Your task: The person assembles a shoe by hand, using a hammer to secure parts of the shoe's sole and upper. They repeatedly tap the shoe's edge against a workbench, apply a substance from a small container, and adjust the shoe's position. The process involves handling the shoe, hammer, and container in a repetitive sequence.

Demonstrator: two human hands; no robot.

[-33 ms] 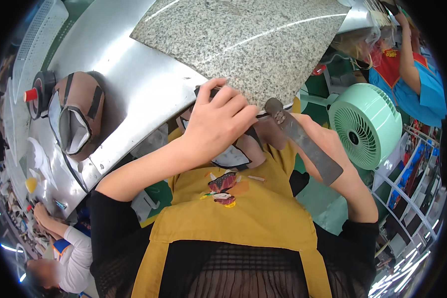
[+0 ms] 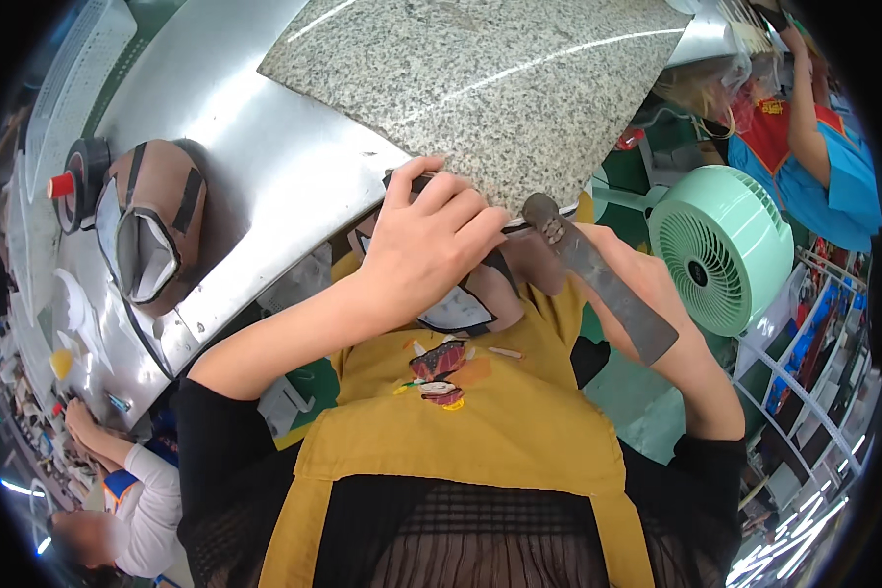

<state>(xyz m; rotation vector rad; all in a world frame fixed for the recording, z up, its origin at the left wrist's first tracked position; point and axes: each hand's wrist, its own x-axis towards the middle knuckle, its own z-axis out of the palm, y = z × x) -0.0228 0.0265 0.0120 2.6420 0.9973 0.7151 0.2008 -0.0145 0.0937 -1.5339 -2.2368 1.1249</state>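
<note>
Left hand (image 2: 429,245): curled over a brown shoe upper (image 2: 480,294), its fingers (image 2: 461,211) pressed together and wrapped across the top of the piece, a thin dark tool tip showing just past the knuckles.
Right hand (image 2: 647,284): lies under and behind a flat grey metal blade (image 2: 603,284); fingers mostly hidden by the blade, so I cannot tell how tightly they close, though the blade rests in that hand.
Blade: slants from beside the left fingers down toward the right wrist, its rounded end touching the edge of the shoe upper.
Shoe upper: held between both hands, just below the left fingers, above the mustard apron (image 2: 461,431) on the person's lap.
Granite slab (image 2: 480,88): speckled grey, just beyond the left fingers, lying on the steel desk (image 2: 255,186).
Second shoe upper (image 2: 152,235): brown with a pale lining, on the desk well to the left of the left fingers.
Fan (image 2: 720,250): pale green, right of the right hand, near it.
Others: a person in blue (image 2: 823,157) far beyond the right hand; another hand (image 2: 83,421) below the desk's left end.
</note>
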